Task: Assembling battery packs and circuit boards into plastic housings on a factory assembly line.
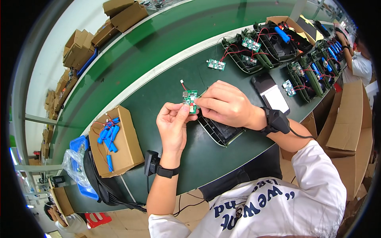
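My left hand [171,125] pinches a small green circuit board [191,95] between thumb and fingers, above the workbench. A short lead with a white plug [182,82] sticks up from the board's far side. My right hand [229,104] is closed, its thumb and forefinger touching the board's right edge; what sits between those fingertips is too small to make out. Beneath my right hand lies a dark plastic housing [224,133], open side up and partly covered by the hand. Both wrists carry black strapped devices.
A cardboard box [135,152] of blue battery cells [109,137] stands left, beside a blue tray [89,192] and black bag [104,186]. A black-and-white device [271,94] lies right, near several housings [274,43] with wired boards. Cartons [345,123] and another person are at the right.
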Action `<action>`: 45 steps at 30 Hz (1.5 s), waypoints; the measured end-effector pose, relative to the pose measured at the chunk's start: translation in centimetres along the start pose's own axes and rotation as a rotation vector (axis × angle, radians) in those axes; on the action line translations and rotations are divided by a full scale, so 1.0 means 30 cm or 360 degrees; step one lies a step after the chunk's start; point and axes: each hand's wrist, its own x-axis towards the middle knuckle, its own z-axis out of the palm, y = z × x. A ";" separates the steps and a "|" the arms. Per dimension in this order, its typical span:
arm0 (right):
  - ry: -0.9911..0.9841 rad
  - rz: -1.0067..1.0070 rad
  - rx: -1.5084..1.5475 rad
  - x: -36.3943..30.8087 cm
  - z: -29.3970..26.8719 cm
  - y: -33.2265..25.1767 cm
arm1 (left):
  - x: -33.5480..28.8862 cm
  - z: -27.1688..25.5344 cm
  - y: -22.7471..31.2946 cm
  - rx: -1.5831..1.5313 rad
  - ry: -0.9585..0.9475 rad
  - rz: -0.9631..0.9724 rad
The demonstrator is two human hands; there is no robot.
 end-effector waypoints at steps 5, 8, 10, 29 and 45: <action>-0.0059 -0.0170 -0.0098 0.007 -0.014 0.000 | 0.001 -0.005 0.005 -0.0134 0.0010 -0.0175; -0.0107 -0.0221 -0.0057 0.006 -0.021 -0.005 | 0.001 -0.001 0.004 -0.0197 0.0026 -0.0224; -0.0100 -0.0194 -0.0039 0.008 -0.015 -0.007 | 0.006 -0.008 0.005 -0.0204 0.0007 -0.0213; -0.0230 0.0741 0.0654 0.020 -0.026 -0.027 | -0.006 0.012 0.006 0.0202 0.0083 0.0141; -0.0207 0.1403 0.1509 -0.001 -0.015 0.006 | -0.033 0.033 -0.012 0.0848 0.0042 0.0638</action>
